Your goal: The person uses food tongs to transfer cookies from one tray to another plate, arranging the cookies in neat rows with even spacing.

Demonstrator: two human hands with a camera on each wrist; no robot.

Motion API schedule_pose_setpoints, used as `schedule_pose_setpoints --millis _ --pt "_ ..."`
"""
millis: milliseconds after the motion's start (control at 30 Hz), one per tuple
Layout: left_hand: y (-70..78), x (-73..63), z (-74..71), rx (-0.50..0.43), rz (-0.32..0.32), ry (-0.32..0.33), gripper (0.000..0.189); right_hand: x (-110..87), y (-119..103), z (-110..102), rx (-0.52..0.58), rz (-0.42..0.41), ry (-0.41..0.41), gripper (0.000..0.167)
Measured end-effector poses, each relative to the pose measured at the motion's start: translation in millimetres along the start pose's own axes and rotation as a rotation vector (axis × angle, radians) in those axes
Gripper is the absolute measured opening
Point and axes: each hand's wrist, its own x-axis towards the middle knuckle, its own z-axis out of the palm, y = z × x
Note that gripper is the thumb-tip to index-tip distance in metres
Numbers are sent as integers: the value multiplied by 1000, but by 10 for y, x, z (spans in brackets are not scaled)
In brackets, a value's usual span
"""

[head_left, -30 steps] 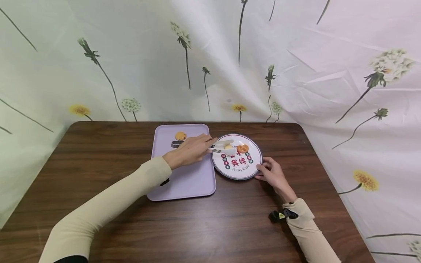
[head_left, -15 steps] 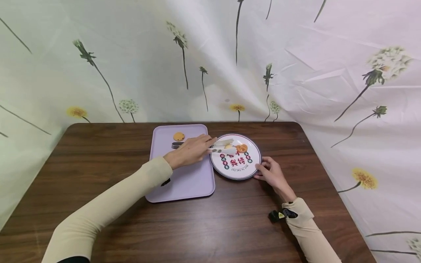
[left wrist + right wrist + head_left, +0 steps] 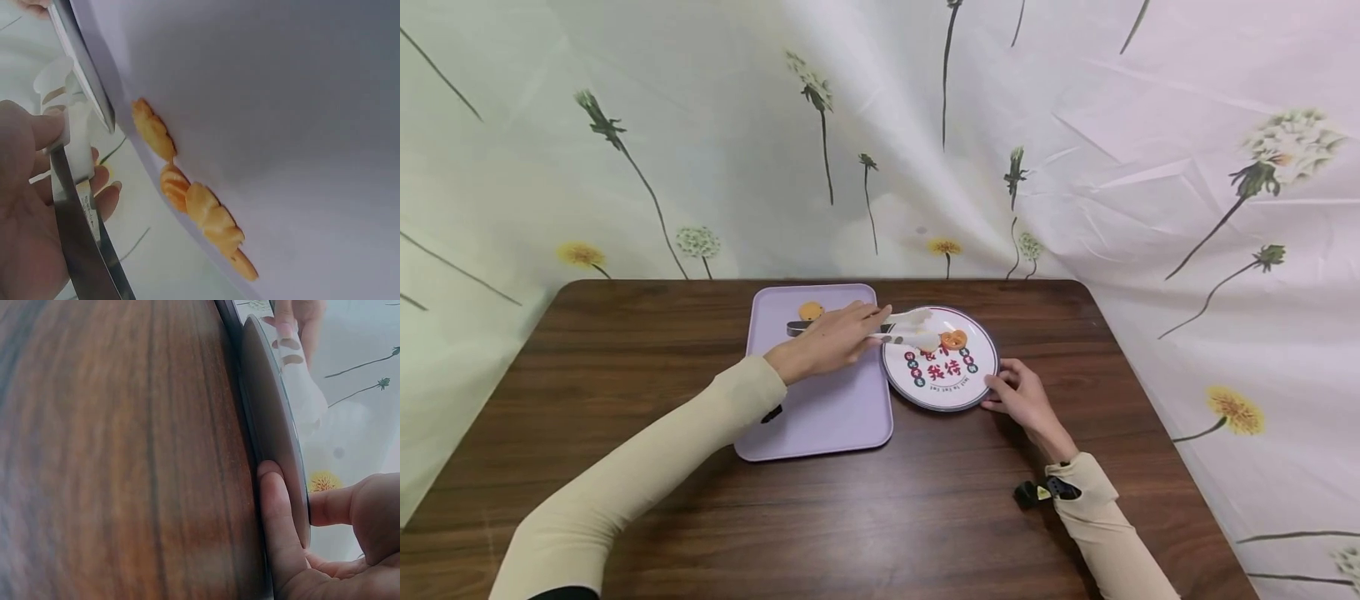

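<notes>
Plainly largest, the brown table (image 3: 865, 521) bears a lilac tray (image 3: 820, 429) just left of the plate (image 3: 942, 403). At the plate's near right edge, the right hand (image 3: 1026, 402) pinches the rim; left of the plate, the left hand (image 3: 833, 336) grips the tongs (image 3: 919, 341). Their long axis runs sideways, white tips pointing rightward over the plate, the dark end slightly farther left than half a second ago. On the plate lies a pretzel (image 3: 953, 340); beyond the hand, a partly covered cookie (image 3: 810, 311). A yellowish piece between the tips, clearer earlier, is hard to make out.
</notes>
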Motion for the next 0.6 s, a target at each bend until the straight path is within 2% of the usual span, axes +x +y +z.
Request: schedule_pose_setpoints --millis 133,367,600 --pt "-60 -71 -36 -25 0 60 59 -5 -9 -1 5 3 0 52" --pt "-197 -296 -103 -22 -39 141 56 22 -6 5 19 6 1 51" --pt "-324 -549 -171 -1 -79 148 57 29 16 -2 30 -1 -1 51"
